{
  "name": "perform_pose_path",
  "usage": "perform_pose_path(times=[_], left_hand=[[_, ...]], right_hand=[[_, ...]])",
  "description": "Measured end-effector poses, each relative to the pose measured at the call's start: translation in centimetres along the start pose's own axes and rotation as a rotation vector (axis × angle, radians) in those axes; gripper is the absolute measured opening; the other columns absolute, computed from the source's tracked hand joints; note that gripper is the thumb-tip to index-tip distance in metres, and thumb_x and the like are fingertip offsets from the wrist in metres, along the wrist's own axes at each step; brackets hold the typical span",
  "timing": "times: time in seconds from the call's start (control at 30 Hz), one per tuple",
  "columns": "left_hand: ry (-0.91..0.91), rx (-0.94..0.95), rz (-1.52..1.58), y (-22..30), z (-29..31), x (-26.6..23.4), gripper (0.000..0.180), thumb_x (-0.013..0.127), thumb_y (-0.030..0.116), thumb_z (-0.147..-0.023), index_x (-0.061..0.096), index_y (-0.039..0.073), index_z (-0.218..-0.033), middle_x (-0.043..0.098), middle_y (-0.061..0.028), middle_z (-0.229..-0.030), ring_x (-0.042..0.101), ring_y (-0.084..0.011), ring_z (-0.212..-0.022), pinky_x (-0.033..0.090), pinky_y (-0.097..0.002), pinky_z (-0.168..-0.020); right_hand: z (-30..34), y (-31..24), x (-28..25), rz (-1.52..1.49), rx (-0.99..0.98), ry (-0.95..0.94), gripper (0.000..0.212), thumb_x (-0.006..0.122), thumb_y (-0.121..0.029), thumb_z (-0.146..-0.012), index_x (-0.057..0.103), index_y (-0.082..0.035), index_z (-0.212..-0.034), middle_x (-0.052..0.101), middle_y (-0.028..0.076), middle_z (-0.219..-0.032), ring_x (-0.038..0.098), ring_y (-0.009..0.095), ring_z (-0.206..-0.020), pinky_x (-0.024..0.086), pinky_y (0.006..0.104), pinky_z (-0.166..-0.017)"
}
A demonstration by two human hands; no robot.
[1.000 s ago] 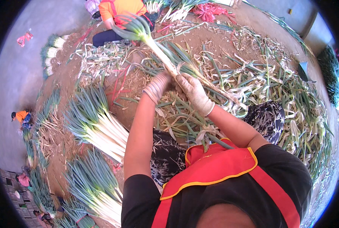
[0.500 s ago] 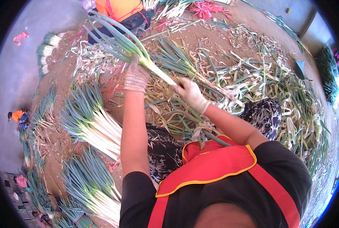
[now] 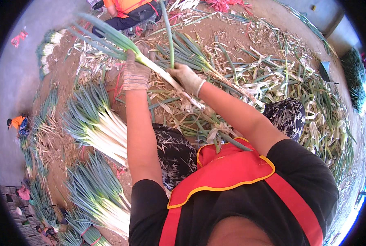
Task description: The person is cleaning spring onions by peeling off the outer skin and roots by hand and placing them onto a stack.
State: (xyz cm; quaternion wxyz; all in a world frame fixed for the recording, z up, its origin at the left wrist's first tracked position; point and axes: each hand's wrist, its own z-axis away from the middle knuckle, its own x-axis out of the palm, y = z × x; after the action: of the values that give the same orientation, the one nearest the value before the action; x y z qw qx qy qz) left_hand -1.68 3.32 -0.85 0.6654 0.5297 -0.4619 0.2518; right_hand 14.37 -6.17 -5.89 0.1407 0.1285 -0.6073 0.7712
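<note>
A gloved fist, my left hand, grips a long green onion just where its green leaves begin. Its white stem slants down to the right, roots toward me, while the leaves reach to the upper left. Beside the stem, my gloved right hand is closed on a green onion leaf that stands up from the fingers, separate from the stem. Just beyond my hands, untrimmed green onions lie on the ground. Cleaned green onions are laid in a pile to the left of my left forearm.
Another cleaned pile lies nearer on the left. Stripped leaves cover the ground at right. A co-worker in orange sits ahead; another person is far left. Green onions are stacked at far right.
My right hand has moved from the stem's lower end up and left toward my left hand, pulling a leaf away from the onion. My left hand has shifted slightly left.
</note>
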Motion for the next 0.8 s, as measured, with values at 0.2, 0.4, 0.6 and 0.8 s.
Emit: perform_pose_path(times=[0.2, 0.4, 0.6, 0.8], left_hand=[[0.110, 0.067, 0.036, 2.6, 0.2, -1.4, 0.041, 0.052, 0.044, -0.096, 0.056, 0.006, -0.110, 0.062, -0.0106, -0.113, 0.060, -0.0281, -0.109, 0.046, -0.0508, -0.094], [-0.026, 0.160, 0.031, 5.0, -1.2, -4.9, 0.036, 0.048, 0.037, -0.100, 0.056, 0.005, -0.113, 0.064, -0.0110, -0.103, 0.062, -0.0232, -0.086, 0.056, -0.0397, -0.077], [-0.079, 0.172, 0.010, 9.2, -1.5, -9.0, 0.041, 0.054, 0.041, -0.096, 0.057, 0.004, -0.113, 0.064, -0.0086, -0.103, 0.060, -0.0213, -0.091, 0.054, -0.0379, -0.079], [0.110, 0.232, -0.036, 6.7, -2.0, -4.8, 0.042, 0.053, 0.046, -0.095, 0.057, 0.005, -0.105, 0.061, -0.0065, -0.091, 0.055, -0.0203, -0.078, 0.050, -0.0351, -0.069]], right_hand=[[3.7, 8.4, -5.9, 0.811, -0.426, -0.131, 0.029, 0.061, -0.015, -0.093, 0.061, 0.000, -0.118, 0.065, 0.007, -0.087, 0.061, 0.013, -0.076, 0.051, 0.0290, -0.068], [8.8, 15.6, -11.8, 0.840, -0.027, -0.011, 0.034, 0.063, -0.021, -0.090, 0.062, 0.000, -0.116, 0.067, 0.018, -0.093, 0.064, 0.026, -0.088, 0.049, 0.0362, -0.079], [13.8, 16.0, -14.5, 1.547, 0.280, -0.045, 0.033, 0.055, -0.029, -0.090, 0.060, -0.003, -0.111, 0.067, 0.023, -0.094, 0.066, 0.036, -0.092, 0.051, 0.0431, -0.080], [12.9, 18.8, -23.8, 1.584, 0.146, -0.008, 0.028, 0.059, -0.025, -0.088, 0.063, -0.003, -0.106, 0.067, 0.020, -0.099, 0.065, 0.034, -0.095, 0.051, 0.0427, -0.081]])
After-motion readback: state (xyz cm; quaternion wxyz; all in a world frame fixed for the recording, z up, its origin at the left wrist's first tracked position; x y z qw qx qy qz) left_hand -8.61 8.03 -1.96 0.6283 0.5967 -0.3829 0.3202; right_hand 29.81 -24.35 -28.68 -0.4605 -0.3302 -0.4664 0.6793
